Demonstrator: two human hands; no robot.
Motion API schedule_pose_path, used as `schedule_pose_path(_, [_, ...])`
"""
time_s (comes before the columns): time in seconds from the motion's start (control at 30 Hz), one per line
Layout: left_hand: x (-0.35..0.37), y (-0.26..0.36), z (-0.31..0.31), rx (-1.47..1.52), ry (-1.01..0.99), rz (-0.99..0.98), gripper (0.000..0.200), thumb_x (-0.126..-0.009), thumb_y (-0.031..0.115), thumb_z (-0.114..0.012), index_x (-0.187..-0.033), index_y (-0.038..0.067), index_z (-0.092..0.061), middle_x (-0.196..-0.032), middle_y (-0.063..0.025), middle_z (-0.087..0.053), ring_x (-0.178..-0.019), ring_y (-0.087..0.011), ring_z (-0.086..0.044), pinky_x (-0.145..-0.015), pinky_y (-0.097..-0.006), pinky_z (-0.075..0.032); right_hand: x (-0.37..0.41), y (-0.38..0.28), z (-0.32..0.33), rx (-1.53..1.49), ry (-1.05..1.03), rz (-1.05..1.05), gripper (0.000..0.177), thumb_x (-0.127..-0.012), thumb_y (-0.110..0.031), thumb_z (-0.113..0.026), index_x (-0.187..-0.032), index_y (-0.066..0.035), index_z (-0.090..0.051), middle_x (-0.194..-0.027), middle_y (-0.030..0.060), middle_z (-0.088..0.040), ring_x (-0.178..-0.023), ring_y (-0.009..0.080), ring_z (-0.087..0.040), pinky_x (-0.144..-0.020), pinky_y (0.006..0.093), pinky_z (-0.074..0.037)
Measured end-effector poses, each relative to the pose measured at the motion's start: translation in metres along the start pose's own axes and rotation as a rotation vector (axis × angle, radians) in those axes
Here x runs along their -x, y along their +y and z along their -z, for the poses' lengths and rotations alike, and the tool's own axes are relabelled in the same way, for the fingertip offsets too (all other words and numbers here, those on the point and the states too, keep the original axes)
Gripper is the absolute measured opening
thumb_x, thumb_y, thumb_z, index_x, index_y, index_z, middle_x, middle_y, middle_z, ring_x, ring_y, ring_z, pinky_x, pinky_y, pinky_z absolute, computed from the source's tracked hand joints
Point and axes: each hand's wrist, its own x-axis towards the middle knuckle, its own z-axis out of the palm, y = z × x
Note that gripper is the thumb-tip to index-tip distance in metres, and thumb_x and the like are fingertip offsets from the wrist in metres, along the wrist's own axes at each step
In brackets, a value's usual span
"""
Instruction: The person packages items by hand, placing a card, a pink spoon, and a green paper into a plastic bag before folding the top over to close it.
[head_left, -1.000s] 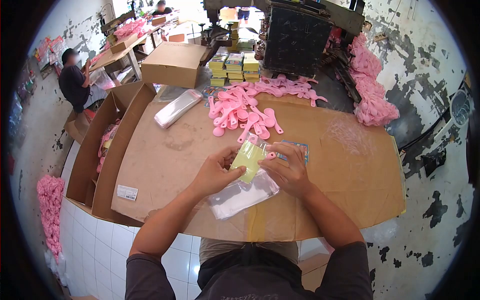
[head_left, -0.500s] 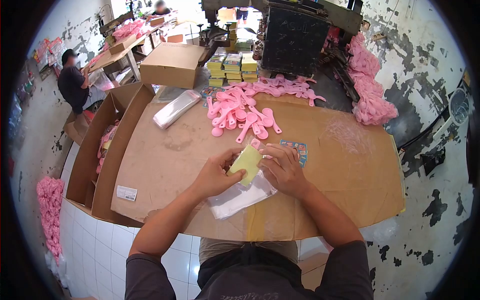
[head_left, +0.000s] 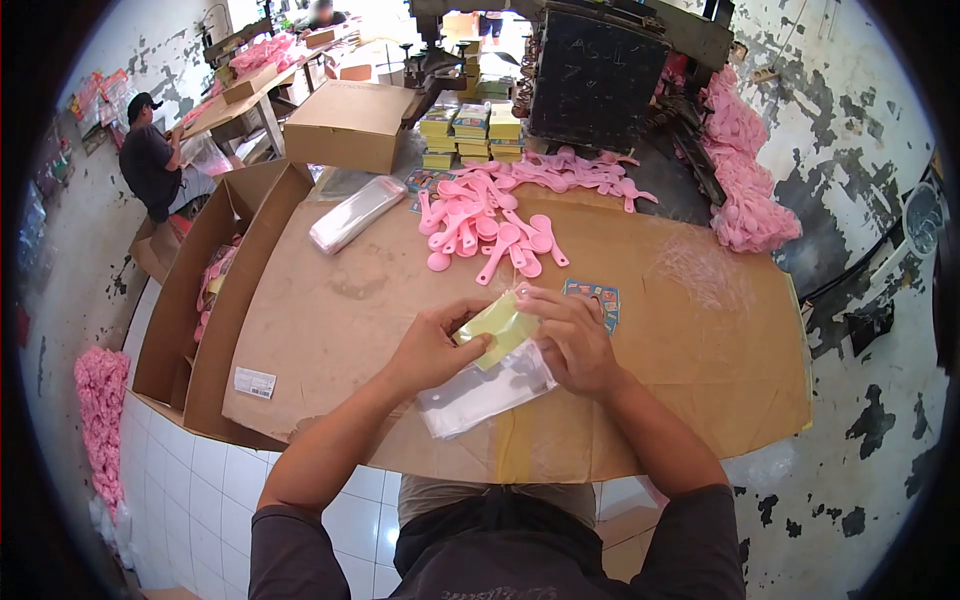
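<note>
Our flat yellow card in a shiny clear plastic bag sits tilted just over a pile of clear plastic bags on the brown cardboard tabletop. Our left hand pinches its lower edge. Our right hand, fingers curled, pinches its top corner.

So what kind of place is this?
Probably a small packing workshop: a heap of pink spoons on a cardboard-covered table, open cartons beside it, and the left hand and right hand holding a yellow card over clear bags.
</note>
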Motion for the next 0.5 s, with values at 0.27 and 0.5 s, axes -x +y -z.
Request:
schedule_pose_path(0.27, [-0.0001,0.0059,0.0054,0.131,-0.046,0.089,0.04,-0.095,0.001,-0.069,-0.134,-0.004,-0.061,-0.118,-0.0073,-0.07,-0.104,-0.0095,-0.064,-0.091,-0.0272,-0.054,0.0011,-0.0023,-0.0009,0.075,-0.101,0.058,0.032,-0.082,-0.001,-0.073,-0.108,-0.01,-0.057,-0.141,0.0078,-0.065,-0.137,0.0274,-0.057,-0.11,0.0418,-0.041])
schedule_pose_path(0.5, [0.0012,0.0112,0.0063,0.169,-0.053,0.087,0.04,-0.096,0.003,-0.07,-0.133,-0.006,-0.062,-0.119,-0.0077,-0.07,-0.104,-0.0099,-0.065,-0.09,-0.0265,-0.054,-0.0019,-0.0048,0.0,0.156,-0.144,0.08,0.029,-0.082,-0.003,-0.073,-0.106,-0.01,-0.059,-0.141,0.0063,-0.065,-0.137,0.0257,-0.057,-0.11,0.0414,-0.041])
